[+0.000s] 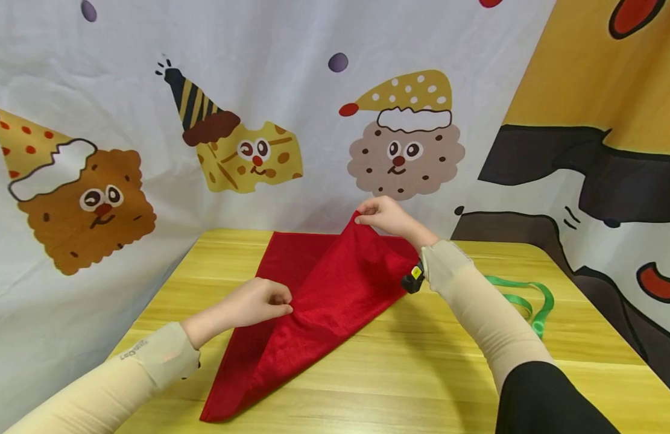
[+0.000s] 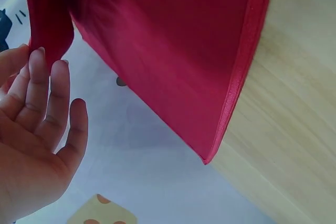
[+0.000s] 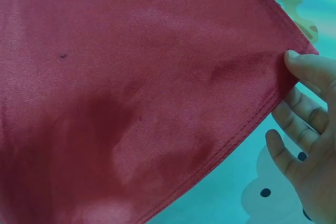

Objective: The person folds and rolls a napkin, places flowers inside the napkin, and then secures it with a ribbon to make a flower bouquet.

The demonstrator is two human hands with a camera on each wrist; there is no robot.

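A red cloth (image 1: pixel 335 301) with stitched hems lies on the wooden table, one part lifted and folded diagonally over the rest. My right hand (image 1: pixel 389 218) pinches a corner of it, raised near the far side. In the right wrist view, the thumb (image 3: pixel 310 66) presses on that corner while the other fingers spread below. Lower and to the left, my left hand (image 1: pixel 261 303) pinches the lifted edge between thumb and forefinger. The left wrist view shows the remaining fingers (image 2: pixel 77 124) loosely extended, with a flat corner of the cloth beyond them.
A green ribbon (image 1: pixel 541 307) lies looped on the right of the table (image 1: pixel 421 374), partly behind the right forearm. A curtain (image 1: pixel 313 72) printed with cartoon biscuits and cheese hangs right behind the table's far edge. A black device (image 1: pixel 413 278) sits at the right wrist.
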